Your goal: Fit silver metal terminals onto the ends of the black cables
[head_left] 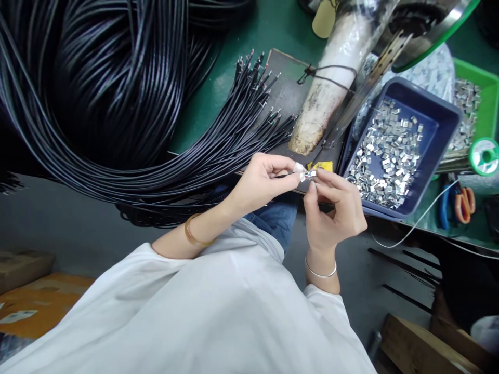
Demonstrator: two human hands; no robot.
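My left hand (265, 182) pinches the end of a black cable, its fingertips partly wrapped in white. Small coloured wires show at that end. Against them my right hand (333, 205) holds a small silver metal connector (313, 174) between thumb and fingers. The two hands nearly meet at the table's front edge, just below a yellow piece (320, 166). A thick bundle of black cables (187, 171) runs in from the left, its stripped ends fanned out above my left hand. Right of my right hand, a blue tray (432, 130) holds many silver connectors.
A white wrapped cylinder (327, 93) slants down behind my hands. At the right are a green bin (485, 83), a solder spool (485, 156) and orange-handled pliers (463, 205). Coiled black cable (120, 78) fills the upper left. Cardboard boxes (421, 345) lie on the floor.
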